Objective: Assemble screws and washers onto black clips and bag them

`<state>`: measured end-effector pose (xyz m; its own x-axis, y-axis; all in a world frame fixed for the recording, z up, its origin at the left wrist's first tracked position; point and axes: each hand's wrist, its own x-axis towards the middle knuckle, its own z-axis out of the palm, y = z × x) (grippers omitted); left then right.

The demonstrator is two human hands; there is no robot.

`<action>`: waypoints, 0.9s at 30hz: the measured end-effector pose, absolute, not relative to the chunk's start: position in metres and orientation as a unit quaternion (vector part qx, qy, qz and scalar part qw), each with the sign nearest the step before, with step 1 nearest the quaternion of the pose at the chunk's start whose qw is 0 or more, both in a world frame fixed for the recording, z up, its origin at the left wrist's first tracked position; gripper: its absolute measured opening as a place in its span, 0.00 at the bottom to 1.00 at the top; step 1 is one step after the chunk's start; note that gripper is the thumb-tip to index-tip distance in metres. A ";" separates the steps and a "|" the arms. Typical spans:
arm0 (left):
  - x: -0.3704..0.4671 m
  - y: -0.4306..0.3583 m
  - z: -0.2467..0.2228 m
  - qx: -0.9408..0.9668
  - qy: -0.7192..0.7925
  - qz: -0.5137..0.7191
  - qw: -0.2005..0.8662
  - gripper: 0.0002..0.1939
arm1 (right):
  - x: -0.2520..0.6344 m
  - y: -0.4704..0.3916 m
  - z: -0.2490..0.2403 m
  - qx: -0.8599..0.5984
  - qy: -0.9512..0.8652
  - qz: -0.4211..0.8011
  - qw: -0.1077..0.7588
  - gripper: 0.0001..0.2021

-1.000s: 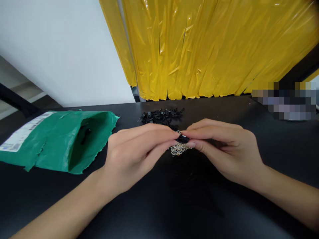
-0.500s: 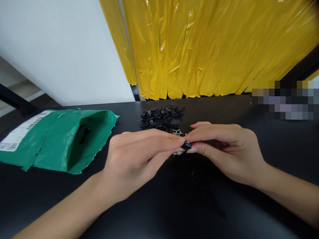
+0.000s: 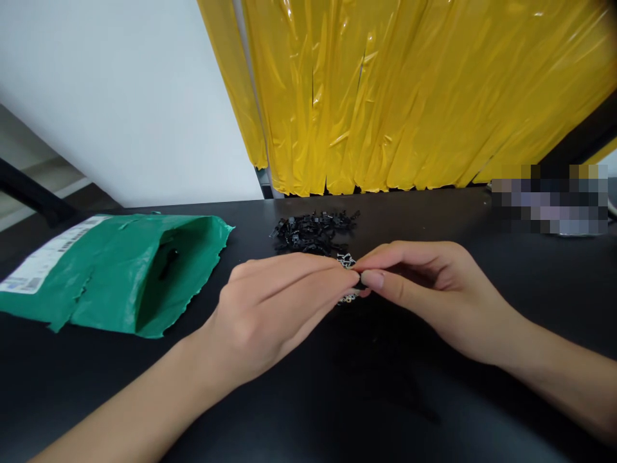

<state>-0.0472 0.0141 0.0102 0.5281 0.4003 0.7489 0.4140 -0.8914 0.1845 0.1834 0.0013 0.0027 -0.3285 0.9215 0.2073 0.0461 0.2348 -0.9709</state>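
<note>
While the left hand (image 3: 279,305) pinches a small black piece (image 3: 361,281), the right hand (image 3: 448,305) grips it too.

yellow plastic sheeting (image 3: 409,90): hanging, creased, glossy. white panel (image 3: 125,96): just left of sheeting. black tabletop (image 3: 434,222): below sheeting, extending nearer. dark bar (image 3: 31,193): well left of sheeting. pixelated item (image 3: 554,206), unidentifiable: below sheeting's right end.

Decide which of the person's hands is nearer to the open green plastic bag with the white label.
Left. The left hand is to the right of the green plastic bag, not touching it; the right hand is farther right, beyond the left hand.
</note>
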 end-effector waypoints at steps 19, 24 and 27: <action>-0.040 0.018 0.010 -0.847 -0.288 -0.446 -0.030 0.06 | 0.172 0.000 -0.003 -0.367 -0.500 0.629 0.468 0.08; -0.042 0.020 0.006 -0.866 -0.243 -0.437 0.011 0.07 | 0.173 -0.001 -0.003 -0.352 -0.512 0.621 0.478 0.06; -0.042 0.021 0.005 -0.873 -0.204 -0.440 0.051 0.07 | 0.174 -0.003 -0.001 -0.362 -0.508 0.632 0.461 0.04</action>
